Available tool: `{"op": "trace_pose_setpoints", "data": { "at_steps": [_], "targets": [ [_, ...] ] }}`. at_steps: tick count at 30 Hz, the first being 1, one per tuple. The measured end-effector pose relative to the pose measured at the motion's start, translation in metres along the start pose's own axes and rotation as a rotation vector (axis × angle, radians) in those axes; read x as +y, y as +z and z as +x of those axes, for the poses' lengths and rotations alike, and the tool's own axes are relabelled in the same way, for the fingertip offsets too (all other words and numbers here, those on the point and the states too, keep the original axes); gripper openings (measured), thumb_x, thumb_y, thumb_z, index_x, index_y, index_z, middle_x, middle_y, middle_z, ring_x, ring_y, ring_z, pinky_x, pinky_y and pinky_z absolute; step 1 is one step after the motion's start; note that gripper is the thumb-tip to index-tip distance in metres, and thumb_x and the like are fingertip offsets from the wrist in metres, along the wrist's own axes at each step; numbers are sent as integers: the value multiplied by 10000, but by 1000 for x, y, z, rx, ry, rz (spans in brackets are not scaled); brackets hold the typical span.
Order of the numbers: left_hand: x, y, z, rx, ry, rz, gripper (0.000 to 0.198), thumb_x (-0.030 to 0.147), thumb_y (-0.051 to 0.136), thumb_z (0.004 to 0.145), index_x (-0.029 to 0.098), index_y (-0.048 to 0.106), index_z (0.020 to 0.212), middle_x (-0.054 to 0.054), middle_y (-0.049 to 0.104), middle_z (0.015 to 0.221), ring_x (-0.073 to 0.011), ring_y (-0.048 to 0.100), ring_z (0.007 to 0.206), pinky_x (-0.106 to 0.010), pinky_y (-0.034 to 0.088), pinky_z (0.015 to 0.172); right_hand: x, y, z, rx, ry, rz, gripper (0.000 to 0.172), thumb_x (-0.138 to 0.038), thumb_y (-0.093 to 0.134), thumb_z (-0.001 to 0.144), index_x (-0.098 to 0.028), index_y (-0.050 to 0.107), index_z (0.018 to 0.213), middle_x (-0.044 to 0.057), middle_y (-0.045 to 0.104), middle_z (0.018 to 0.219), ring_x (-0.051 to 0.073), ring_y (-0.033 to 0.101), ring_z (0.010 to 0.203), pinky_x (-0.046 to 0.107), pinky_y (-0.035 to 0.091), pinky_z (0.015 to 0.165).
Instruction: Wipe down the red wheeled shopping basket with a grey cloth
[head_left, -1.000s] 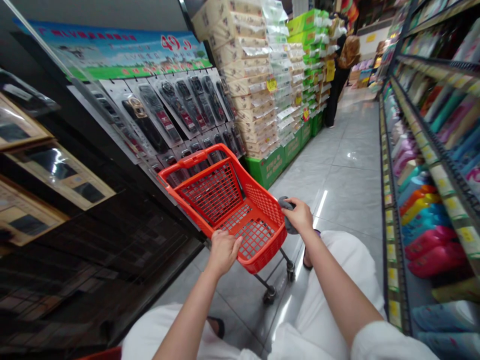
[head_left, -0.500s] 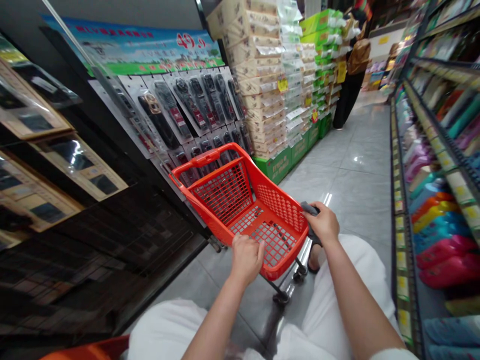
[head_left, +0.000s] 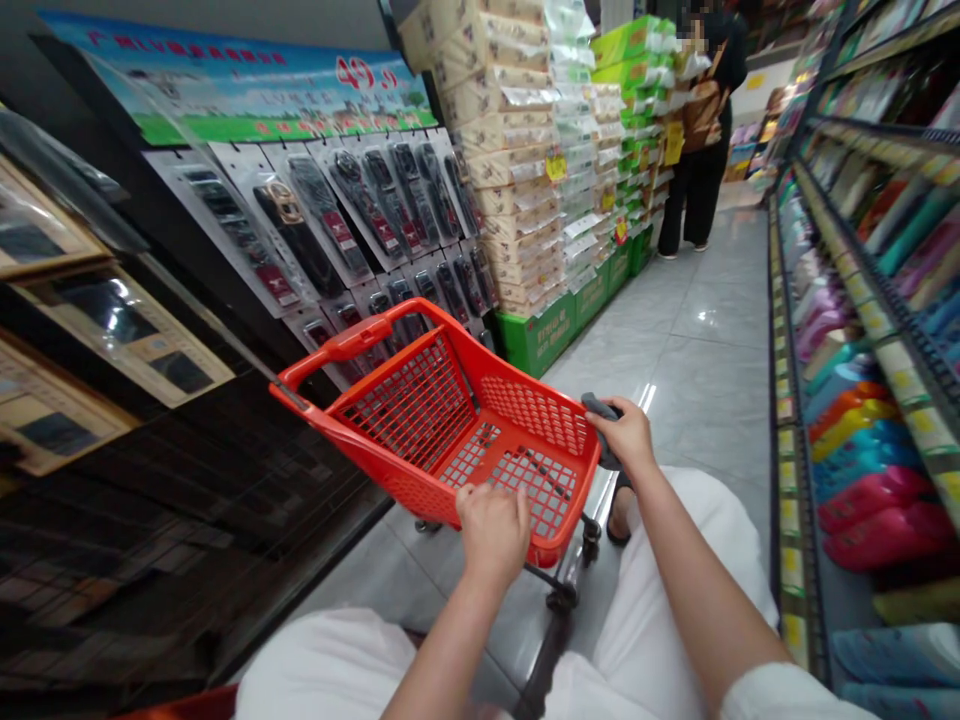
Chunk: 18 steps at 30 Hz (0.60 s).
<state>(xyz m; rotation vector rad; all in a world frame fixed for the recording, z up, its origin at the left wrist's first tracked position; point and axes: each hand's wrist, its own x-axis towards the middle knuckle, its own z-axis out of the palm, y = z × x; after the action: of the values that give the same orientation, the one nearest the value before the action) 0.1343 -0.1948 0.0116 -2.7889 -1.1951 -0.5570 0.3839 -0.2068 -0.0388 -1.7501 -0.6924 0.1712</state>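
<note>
- A red shopping cart (head_left: 499, 440) stands on gray floor tiles (head_left: 697, 310) in a store aisle, directly in front of a person whose knees in white trousers (head_left: 686, 540) show below. Its grid-sided basket is seen from above, with the handle (head_left: 349, 342) at the far left end.
- The left hand (head_left: 493, 532) is clamped over the near rim of the cart, fingers curled.
- The right hand (head_left: 626, 435) pinches a gray cloth (head_left: 609, 458) between thumb and fingers, at the cart's right edge; part of the cloth hangs below the hand.
- Behind the handle, packaged belts (head_left: 300, 225) hang in rows under a blue-and-green banner (head_left: 240, 95) reading "49.9". Boxed sets (head_left: 124, 325) sit at far left.
- Farther along, beige packs (head_left: 502, 160) are stacked high on green boxes (head_left: 540, 335).
- Down the aisle stands another person (head_left: 694, 185) in dark clothing, with a brown bag (head_left: 703, 115).
- Along the right, shelving (head_left: 892, 355) holds colorful bottles (head_left: 874, 440).
</note>
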Motion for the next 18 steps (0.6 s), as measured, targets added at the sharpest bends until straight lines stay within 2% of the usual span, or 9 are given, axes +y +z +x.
{"op": "trace_pose_setpoints", "data": {
  "at_steps": [2, 5, 8, 10, 12, 15, 18],
  "targets": [
    [-8, -1, -2, 35, -17, 31, 512, 296, 361, 939, 173, 625, 518, -83, 653, 564, -206, 556, 631, -418, 299, 778, -7, 10, -20, 25, -9, 17, 358, -424, 618, 717, -187, 703, 972, 72, 725, 955, 238, 649, 892, 339, 486, 812],
    [-20, -3, -5, 71, -41, 49, 517, 294, 369, 938, 179, 588, 484, -70, 637, 537, -197, 545, 611, -407, 302, 773, -17, 22, -66, 30, -58, -17, 416, -423, 533, 822, -194, 667, 1142, 106, 691, 1106, 257, 624, 1018, 387, 466, 908],
    [-31, -8, -7, 57, -29, 27, 511, 289, 374, 938, 181, 573, 480, -51, 633, 531, -186, 535, 609, -401, 298, 782, -23, 28, -112, -49, -147, -117, 452, -429, 482, 883, -223, 603, 1267, 123, 628, 1215, 276, 581, 1096, 426, 447, 951],
    [-37, -11, -8, 37, 4, 1, 497, 285, 380, 936, 183, 576, 490, -39, 639, 545, -174, 525, 609, -397, 291, 784, -27, 30, -123, -106, -193, -186, 433, -417, 475, 899, -258, 588, 1285, 118, 599, 1240, 278, 568, 1103, 424, 457, 933],
    [-42, -15, -11, 22, 33, -25, 481, 280, 386, 933, 185, 583, 505, -30, 645, 562, -162, 515, 609, -393, 284, 787, -32, 33, -111, -133, -208, -252, 381, -376, 484, 900, -279, 615, 1245, 110, 597, 1218, 273, 569, 1086, 410, 466, 911],
    [-49, -18, -14, 17, 47, -38, 463, 275, 391, 928, 185, 582, 516, -23, 643, 565, -153, 504, 612, -388, 279, 788, -41, 41, -59, -167, -186, -330, 280, -286, 534, 864, -279, 688, 1098, 89, 645, 1092, 255, 596, 1008, 381, 473, 871],
    [-53, -19, -16, 26, 27, -13, 467, 275, 395, 928, 182, 572, 507, -19, 642, 563, -154, 511, 623, -387, 281, 796, -47, 54, -4, -363, -222, -249, 185, -216, 602, 795, -287, 720, 917, 16, 694, 932, 209, 628, 899, 323, 483, 817]
  ]
}}
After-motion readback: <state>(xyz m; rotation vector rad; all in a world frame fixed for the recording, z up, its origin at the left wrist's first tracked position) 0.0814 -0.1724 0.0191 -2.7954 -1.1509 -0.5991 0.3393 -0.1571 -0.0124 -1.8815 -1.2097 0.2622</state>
